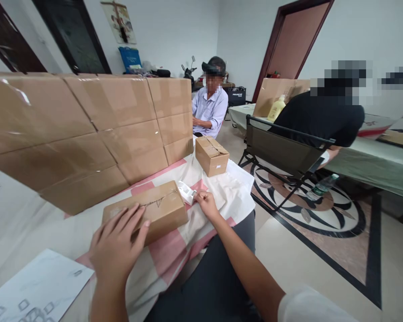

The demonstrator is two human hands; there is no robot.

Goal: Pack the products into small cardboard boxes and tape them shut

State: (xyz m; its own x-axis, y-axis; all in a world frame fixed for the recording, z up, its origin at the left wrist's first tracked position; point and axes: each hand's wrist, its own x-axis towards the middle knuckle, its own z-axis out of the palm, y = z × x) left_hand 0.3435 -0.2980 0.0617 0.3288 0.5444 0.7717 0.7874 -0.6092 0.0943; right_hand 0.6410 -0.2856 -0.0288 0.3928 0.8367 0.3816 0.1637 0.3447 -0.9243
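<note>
A closed cardboard box (164, 210) with dark pen marks on its top lies on the cloth-covered table. My left hand (122, 237) rests on its near left end, fingers spread and stretched out. Beyond the box's right end, my right hand (206, 203) is closed in a pinch on the edge of a small white plastic object (186, 192). That object lies low by the cloth, close beside the box; its exact kind is unclear. A second, smaller cardboard box (211, 156) stands farther back, past my right hand.
Stacked cardboard boxes (130, 134) form a wall along the table's far left side. A white sheet with drawn shapes (42, 286) lies at the near left. One person (210, 105) sits behind the table; another (319, 116) sits on a folding chair (285, 145) at right.
</note>
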